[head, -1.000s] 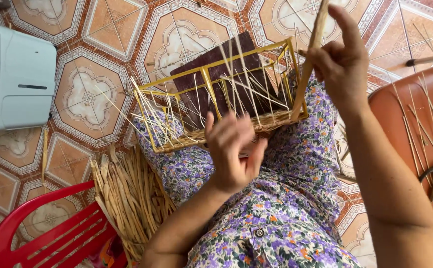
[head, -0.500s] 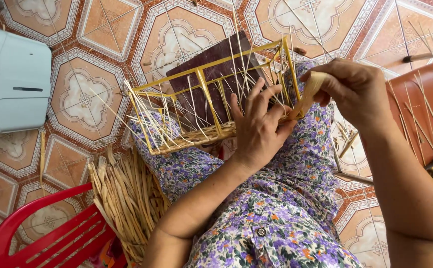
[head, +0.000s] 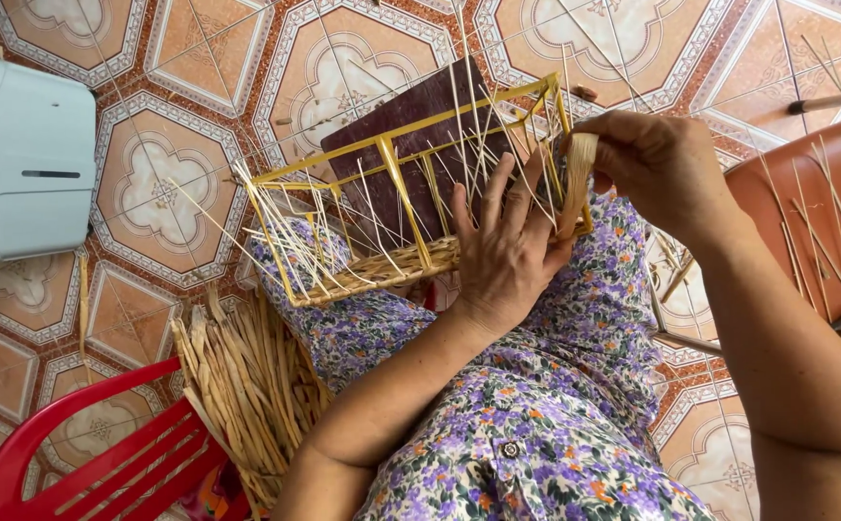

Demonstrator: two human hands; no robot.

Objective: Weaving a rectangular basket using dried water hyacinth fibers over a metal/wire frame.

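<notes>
We have the yellow wire basket frame (head: 411, 193) resting on our lap, tilted toward us over the flowered dress (head: 546, 425), with thin pale spokes (head: 483, 145) fanning up and out of it and a low band of woven fibre (head: 396, 262) already running along its near edge. Our left hand (head: 507, 256) lies flat against the near side of the frame, fingers spread and pressing between the spokes, while our right hand (head: 657, 164) is closed in a pinch on a flat strand of dried fibre (head: 578, 178) at the frame's right corner, the strand bent down over the wire. To work this corner well, we judge, we should keep the strand taut and flat as it turns round the wire, let the left fingers hold the neighbouring spokes apart so the strand passes cleanly, and push each row down snug on the one below (a slack turn at a corner would likely leave a gap). A bundle of the same dried fibre (head: 247, 386) lies on the tiled floor (head: 150, 193) by our left knee, next to a red plastic chair (head: 83, 463); a white appliance (head: 15, 154) stands at the far left, well apart.
</notes>
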